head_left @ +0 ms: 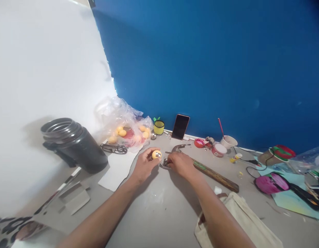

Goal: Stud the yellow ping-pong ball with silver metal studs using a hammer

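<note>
My left hand is closed around a small yellow-orange ball that has shiny silver bits on its face. Just to its right, the fingers of my right hand are pinched down at a little heap of silvery pieces, which seems to lie in a shallow dark holder. Whether a piece is between those fingertips is hidden. Behind and beside my right hand lies a claw hammer, its metal head partly covered by the hand and its wooden handle pointing right.
A dark flask stands left, near glasses, white paper and a clear bag of yellow balls. Against the blue wall lean a phone and small pots. At right lie a cloth bag and a pink-lensed item.
</note>
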